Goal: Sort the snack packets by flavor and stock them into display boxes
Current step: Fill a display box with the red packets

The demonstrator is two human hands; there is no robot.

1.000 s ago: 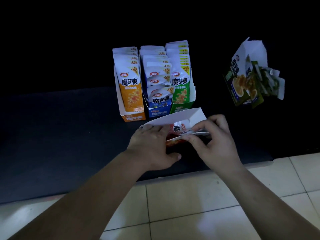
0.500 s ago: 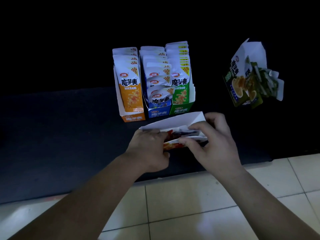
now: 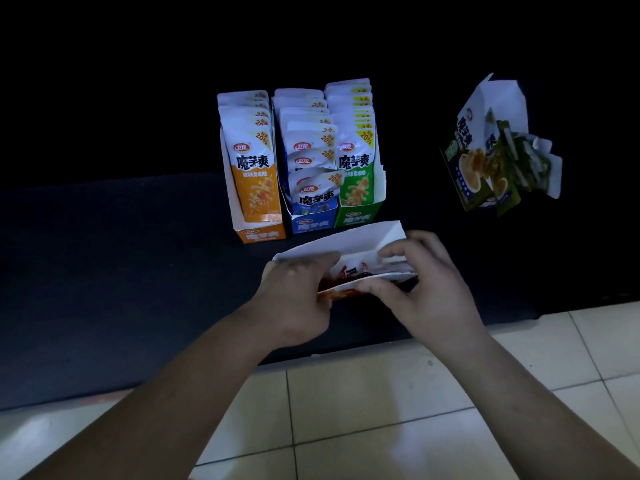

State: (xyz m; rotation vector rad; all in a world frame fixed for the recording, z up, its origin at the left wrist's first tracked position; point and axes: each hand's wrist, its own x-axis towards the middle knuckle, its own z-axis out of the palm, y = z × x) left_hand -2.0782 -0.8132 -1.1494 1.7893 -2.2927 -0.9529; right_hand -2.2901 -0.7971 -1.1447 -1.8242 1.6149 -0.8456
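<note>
A red display box (image 3: pixel 360 239) lies on its side on the dark mat, white inside facing up, with red snack packets (image 3: pixel 349 271) in it. My left hand (image 3: pixel 294 292) grips the box's left end and near edge. My right hand (image 3: pixel 429 289) pinches the packets at the box's right end, fingers curled inside. Behind stand three filled boxes side by side: orange (image 3: pixel 254 174), blue (image 3: pixel 310 188) and green (image 3: pixel 358 168). A dark green box (image 3: pixel 474 161) lies tilted at the right with packets spilling out.
The dark mat (image 3: pixel 121 271) covers the floor under the boxes; its near edge meets pale floor tiles (image 3: pixel 363 410). Beyond the boxes everything is black and unreadable.
Both hands have shifted slightly on the red box. The right fingers have pushed the packets deeper in, so less of their print shows. The other boxes have not moved.
</note>
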